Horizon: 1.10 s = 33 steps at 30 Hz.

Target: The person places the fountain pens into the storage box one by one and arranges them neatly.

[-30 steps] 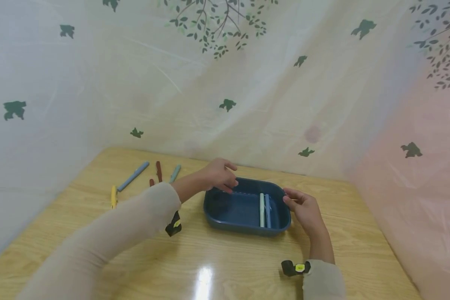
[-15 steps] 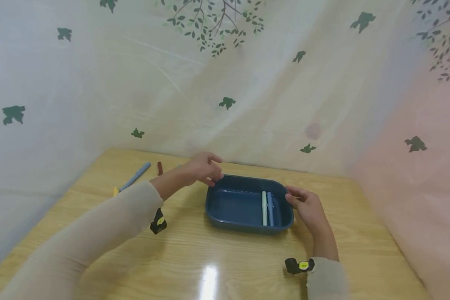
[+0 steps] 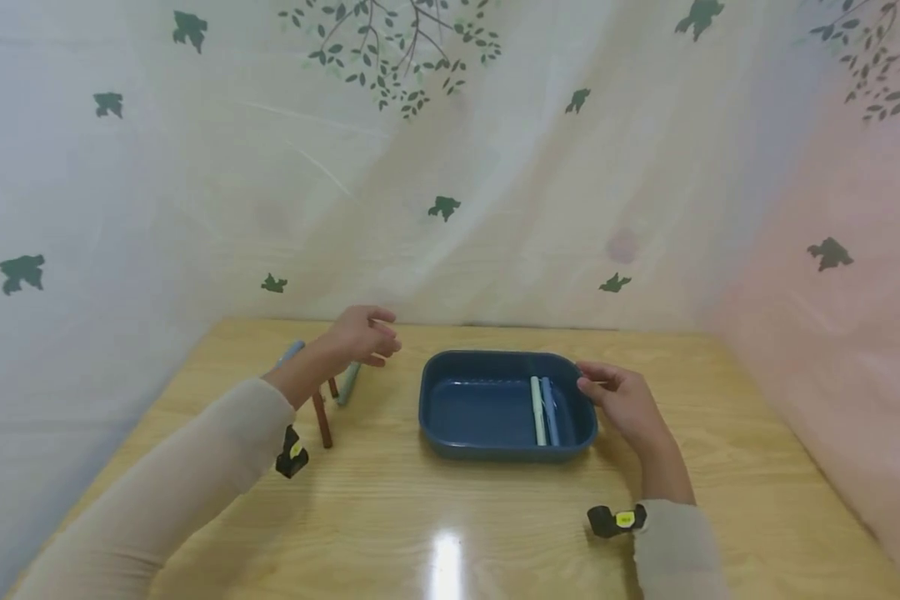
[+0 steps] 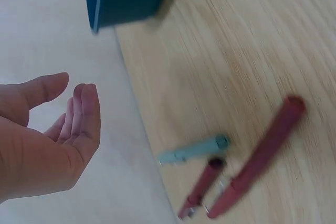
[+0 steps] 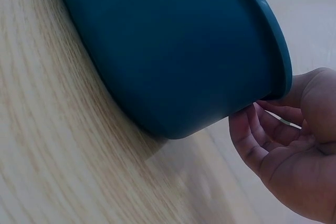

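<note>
A dark blue tray (image 3: 480, 414) sits on the table in the head view, with a pale green pen (image 3: 537, 410) and a blue pen (image 3: 551, 411) side by side near its right end. My right hand (image 3: 621, 402) pinches the tray's right rim; thumb over it, fingers beneath in the right wrist view. To the left, my left hand (image 3: 362, 335) hovers with nothing in its loosely bent fingers. Below it lie a grey-green pen (image 4: 194, 150) and two dark red pens (image 4: 257, 158), seen in the left wrist view. My left forearm partly covers another blue pen (image 3: 290, 352).
The wooden table (image 3: 390, 517) meets a hanging printed curtain (image 3: 525, 250) along its back edge, and the cloth also encloses both sides. Black wrist cameras hang at each sleeve, the left camera (image 3: 292, 454) close to the dark red pens.
My left hand has moved left, from over the tray to above the loose pens. The right hand stays at the tray's rim. The yellow pen seen earlier is now hidden behind my left arm.
</note>
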Tool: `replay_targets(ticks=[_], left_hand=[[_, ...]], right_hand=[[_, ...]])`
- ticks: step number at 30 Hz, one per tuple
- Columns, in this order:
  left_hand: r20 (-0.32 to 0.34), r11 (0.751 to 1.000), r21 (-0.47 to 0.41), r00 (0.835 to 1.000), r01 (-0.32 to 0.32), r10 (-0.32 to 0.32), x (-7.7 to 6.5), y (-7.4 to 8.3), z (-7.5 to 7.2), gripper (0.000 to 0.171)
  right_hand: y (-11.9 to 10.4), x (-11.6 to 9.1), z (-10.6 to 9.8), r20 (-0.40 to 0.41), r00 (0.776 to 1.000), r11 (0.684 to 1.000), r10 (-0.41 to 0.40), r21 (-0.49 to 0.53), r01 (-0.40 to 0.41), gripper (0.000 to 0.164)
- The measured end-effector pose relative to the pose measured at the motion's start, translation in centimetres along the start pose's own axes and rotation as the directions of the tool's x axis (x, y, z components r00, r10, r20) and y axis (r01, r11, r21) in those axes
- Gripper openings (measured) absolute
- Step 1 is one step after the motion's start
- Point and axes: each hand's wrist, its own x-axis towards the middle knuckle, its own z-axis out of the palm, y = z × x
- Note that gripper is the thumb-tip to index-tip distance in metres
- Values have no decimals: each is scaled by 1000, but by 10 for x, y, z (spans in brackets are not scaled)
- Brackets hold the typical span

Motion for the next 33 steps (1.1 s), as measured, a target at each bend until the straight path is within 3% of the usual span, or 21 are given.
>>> replay_targets(ticks=[7,14,22,33], left_hand=[[-44,998,56,999,5,-3,6,-17,-26,61],[-14,990,123,998,64,-62,12,-35,-42,60],[-21,972,226,998,60,-57,26,-61,-42,63],[-71,936,346,997,67,-45,33,-67,-34,61]], right_hand=[[1,1,-1,9,1000,1000,17,19,-17,46],[4,1,-2,6,1000,1000,1,21,-1,47],[4,2,-5,18,1000,1000,-11,12,11,46],[5,2,-7,27,999,999,-47,-7,48,47]])
